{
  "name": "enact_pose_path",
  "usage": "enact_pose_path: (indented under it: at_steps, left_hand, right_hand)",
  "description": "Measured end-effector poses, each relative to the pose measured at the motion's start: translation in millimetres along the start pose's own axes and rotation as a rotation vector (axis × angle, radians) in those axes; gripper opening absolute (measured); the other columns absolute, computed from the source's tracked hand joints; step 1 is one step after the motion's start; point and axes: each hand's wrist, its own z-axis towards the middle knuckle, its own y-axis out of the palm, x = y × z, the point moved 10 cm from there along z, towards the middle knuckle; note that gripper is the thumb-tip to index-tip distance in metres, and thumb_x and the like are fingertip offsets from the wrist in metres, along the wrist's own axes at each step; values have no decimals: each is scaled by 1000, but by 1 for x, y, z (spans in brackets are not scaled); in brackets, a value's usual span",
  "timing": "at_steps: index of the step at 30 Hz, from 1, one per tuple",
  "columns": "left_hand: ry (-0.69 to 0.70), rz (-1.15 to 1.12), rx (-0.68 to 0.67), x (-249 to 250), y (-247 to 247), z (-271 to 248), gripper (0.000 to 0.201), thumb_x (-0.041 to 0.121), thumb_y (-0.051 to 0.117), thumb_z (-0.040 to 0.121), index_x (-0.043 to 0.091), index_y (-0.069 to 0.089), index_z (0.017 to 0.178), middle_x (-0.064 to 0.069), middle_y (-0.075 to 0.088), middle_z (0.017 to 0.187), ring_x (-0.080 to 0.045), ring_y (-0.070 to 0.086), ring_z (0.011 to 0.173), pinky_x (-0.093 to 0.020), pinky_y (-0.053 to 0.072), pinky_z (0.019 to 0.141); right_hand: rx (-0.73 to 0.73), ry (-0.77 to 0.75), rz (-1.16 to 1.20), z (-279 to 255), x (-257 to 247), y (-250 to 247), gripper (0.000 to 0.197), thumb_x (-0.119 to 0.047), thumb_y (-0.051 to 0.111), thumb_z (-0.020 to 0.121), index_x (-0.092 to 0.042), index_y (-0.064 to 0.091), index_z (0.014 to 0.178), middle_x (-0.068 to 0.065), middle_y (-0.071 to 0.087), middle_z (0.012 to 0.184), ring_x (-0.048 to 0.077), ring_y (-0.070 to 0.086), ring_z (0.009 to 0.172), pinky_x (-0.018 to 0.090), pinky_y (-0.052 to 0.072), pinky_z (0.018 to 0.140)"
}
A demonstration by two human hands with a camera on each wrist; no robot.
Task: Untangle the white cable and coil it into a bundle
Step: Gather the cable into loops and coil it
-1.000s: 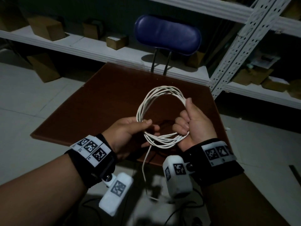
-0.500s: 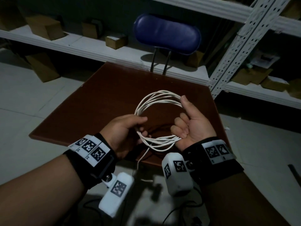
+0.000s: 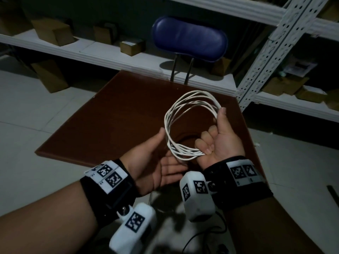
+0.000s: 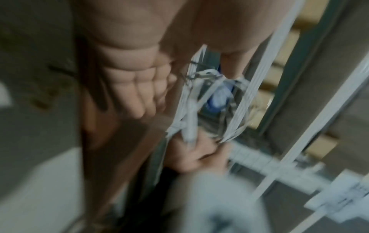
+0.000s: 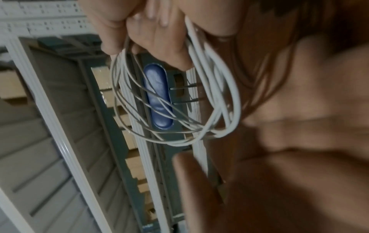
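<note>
The right hand (image 3: 222, 142) curls round the white cable (image 3: 185, 123), which sits in a round bundle of loops held up over the brown table (image 3: 113, 123). The left hand (image 3: 156, 165) lies flat and loose just beside it, holding nothing.

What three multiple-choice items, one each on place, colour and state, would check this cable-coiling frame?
1. Where is the white cable coil?
A. Flat on the table
B. Held above the brown table
C. On the shelf

2. What colour is the chair back behind the table?
A. Blue
B. Red
C. Green

3. How is the left hand?
A. Gripping the coil
B. Fist, holding nothing
C. Open, palm up, beside the coil

Answers: 1 B, the right hand grips the loops in the air; 2 A, the pad is blue; 3 C, its fingers are straight.
</note>
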Motion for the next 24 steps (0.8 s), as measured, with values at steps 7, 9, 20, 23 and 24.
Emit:
enact_pose_path:
  at_steps: [7,9,20,23,24]
  left_hand:
    - [381,-334,121,64,-23,-8,42,33,46,101,5,48,132,-22,69,111,-36,68,108,-51,55,86]
    - [441,-239,163,74,-27,-12,42,35,43,103,2,48,130,-21,71,103,-39,71,100,-50,59,81]
    - [408,351,120,70,-14,-18,66,57,84,63,7,61,101,-13,43,70,-21,40,44,-28,39,48]
    - [399,339,79,70,-11,-20,58,47,85,65,4,62,98,-14,47,66,-21,42,43,-29,41,47]
    - [384,323,56,69,-11,-21,58,45,84,64,3,63,99,-16,51,65,-22,45,42,-29,43,48]
  right_hand:
    - [11,11,-249,-8,10,-2,36,-48,67,93,-14,57,90,-6,28,50,7,21,35,16,17,35]
    - [4,26,-308,-9,13,-2,37,-49,68,92,-15,57,87,-5,27,50,8,20,36,16,16,36]
    - [-162,150,-615,-17,37,8,35,-49,63,95,-16,57,85,-7,29,46,7,21,35,15,17,37]
    - [-170,162,-647,-15,39,6,35,-49,63,95,-17,56,82,-6,29,47,8,21,36,15,17,39]
    - [-172,159,-663,-14,38,5,35,-49,63,95,-18,54,82,-6,29,48,9,21,37,16,16,40]
